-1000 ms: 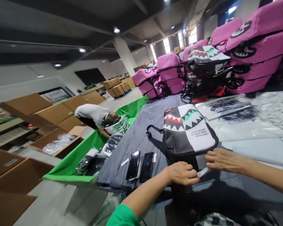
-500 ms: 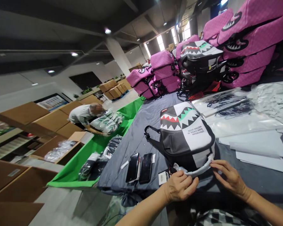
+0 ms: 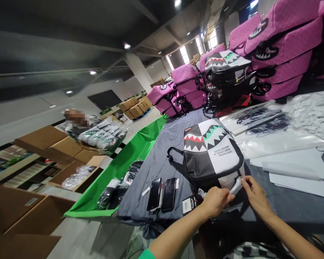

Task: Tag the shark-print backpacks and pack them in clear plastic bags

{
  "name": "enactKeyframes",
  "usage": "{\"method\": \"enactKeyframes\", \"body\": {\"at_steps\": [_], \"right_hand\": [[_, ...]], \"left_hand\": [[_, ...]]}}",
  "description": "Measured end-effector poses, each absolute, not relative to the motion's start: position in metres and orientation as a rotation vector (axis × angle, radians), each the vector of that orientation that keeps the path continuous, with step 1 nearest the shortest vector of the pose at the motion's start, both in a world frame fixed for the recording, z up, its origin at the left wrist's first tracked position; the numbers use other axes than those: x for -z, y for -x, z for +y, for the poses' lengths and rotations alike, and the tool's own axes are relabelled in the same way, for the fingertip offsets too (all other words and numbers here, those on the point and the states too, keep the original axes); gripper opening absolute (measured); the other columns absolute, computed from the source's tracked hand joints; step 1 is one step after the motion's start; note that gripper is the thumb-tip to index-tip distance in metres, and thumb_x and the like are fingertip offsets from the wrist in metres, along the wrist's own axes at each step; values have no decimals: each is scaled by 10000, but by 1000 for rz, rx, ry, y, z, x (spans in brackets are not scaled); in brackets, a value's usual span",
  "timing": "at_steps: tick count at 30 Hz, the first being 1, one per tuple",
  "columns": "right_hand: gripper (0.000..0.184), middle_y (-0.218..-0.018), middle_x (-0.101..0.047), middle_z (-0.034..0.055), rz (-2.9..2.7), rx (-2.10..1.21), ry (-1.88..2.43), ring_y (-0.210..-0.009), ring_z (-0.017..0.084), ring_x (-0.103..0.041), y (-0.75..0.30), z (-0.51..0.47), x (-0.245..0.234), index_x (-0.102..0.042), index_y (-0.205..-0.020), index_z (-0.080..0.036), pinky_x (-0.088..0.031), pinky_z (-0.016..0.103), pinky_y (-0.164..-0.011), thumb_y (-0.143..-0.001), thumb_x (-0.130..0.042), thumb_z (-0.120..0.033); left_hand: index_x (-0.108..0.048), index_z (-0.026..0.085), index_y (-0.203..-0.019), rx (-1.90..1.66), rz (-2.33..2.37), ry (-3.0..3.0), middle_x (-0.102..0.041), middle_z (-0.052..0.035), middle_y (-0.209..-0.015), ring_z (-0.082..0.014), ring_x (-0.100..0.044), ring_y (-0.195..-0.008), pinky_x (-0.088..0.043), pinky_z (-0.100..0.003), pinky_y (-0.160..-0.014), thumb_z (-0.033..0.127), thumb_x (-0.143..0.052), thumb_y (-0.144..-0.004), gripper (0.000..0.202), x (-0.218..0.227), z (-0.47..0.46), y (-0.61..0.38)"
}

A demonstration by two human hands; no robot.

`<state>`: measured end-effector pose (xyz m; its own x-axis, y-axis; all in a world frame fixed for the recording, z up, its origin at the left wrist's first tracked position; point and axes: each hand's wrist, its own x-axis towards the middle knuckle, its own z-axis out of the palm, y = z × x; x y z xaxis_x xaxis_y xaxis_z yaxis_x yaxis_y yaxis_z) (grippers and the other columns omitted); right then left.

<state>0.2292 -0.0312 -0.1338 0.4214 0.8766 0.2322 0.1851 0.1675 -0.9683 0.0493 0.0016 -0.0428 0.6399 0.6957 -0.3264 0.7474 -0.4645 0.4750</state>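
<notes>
A black-and-white backpack with a red-and-green shark-tooth mouth printed across its front lies flat on a grey cloth table cover, just ahead of both hands. A twisted edge of whitish plastic film sits at the backpack's lower end, between the hands. The right hand pinches it narrowly between thumb and fingers. The left hand, curled and closed, seems to hold the film too, though its fingers partly hide the contact.

Just left of the left hand lies a black-and-white hang tag, and beyond it two black smartphones lie side by side. Right of the right hand are clear plastic bags and white paper sheets. Stacked pink backpacks rise far ahead. Far left, a co-worker is beside white-and-green packs, past a bright green cloth.
</notes>
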Motion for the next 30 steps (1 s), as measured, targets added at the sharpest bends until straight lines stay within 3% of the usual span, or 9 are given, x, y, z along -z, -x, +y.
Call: {"method": "enactKeyframes", "body": {"at_steps": [6, 10, 13, 15, 17, 20, 24, 26, 30], "right_hand": [[451, -686, -633, 36, -989, -789, 1227, -632, 238, -643, -214, -27, 154, -520, -854, -262, -541, 356, -516, -980, -321, -647], [413, -635, -597, 7, -1085, -780, 1245, -570, 218, -610, -239, -25, 143, -527, -796, -259, -535, 342, -495, -950, -477, -639], [224, -894, -675, 58, -1427, -452, 1249, -813, 237, -671, -256, -32, 122, -598, -1007, -243, -584, 370, -710, -966, -573, -462], [260, -1104, -676, 104, -1841, -150, 1122, -992, 245, -665, -255, -36, 109, -557, -1247, -233, -568, 387, -840, -1008, -499, -316], [340, -1060, -688, 108, -2150, 69, 981, -912, 234, -669, -248, -34, 103, -498, -1348, -195, -554, 368, -777, -1015, -455, -244], [190, -792, -644, 48, -2281, 298, 926, -672, 211, -601, -240, -26, 103, -567, -1157, -156, -467, 338, -631, -997, -489, -222], [80, -729, -593, 18, -2308, 339, 845, -644, 192, -554, -245, -18, 102, -573, -944, -200, -404, 325, -630, -968, -500, -178], [102, -740, -595, 16, -2282, 333, 817, -649, 186, -546, -248, -18, 99, -572, -942, -204, -395, 321, -635, -967, -482, -162], [140, -726, -578, 3, -2228, 366, 777, -640, 174, -542, -252, -19, 96, -562, -924, -209, -387, 318, -644, -1004, -455, -166]], "left_hand": [[-741, 221, -921, 177, 1197, -2394, -712, 1, -735, -146, -630, -681, -348, -220, -594, 397, -614, -956, 220, 39, 1, -58], [-742, 235, -902, 141, 1222, -2425, -693, 24, -706, -125, -591, -638, -312, -220, -569, 435, -652, -932, 221, 43, 3, -61], [-740, 238, -923, 80, 1177, -2521, -715, 14, -733, -139, -620, -654, -334, -224, -566, 480, -643, -932, 261, 59, 4, -65], [-734, 201, -918, 20, 1103, -2667, -732, -28, -760, -167, -644, -667, -373, -246, -573, 499, -618, -942, 320, 72, 6, -65], [-724, 163, -902, -73, 934, -2866, -729, -62, -747, -189, -654, -681, -423, -278, -604, 480, -582, -967, 353, 83, 9, -57], [-717, 167, -1027, -340, 656, -3146, -725, -53, -748, -181, -651, -732, -478, -305, -694, 395, -495, -1026, 318, 94, 19, -20], [-659, 223, -1230, -817, 681, -3295, -757, -57, -1033, -143, -661, -924, -507, -291, -828, 204, -423, -1039, 305, 112, 25, 53], [-686, 226, -1158, -983, 784, -3278, -757, -55, -1040, -136, -664, -949, -514, -292, -860, 157, -426, -1019, 303, 123, 19, 78], [-690, 199, -960, -1238, 1119, -2935, -740, -49, -858, -144, -655, -790, -522, -312, -780, 240, -464, -1019, 237, 133, -7, 74]]}}
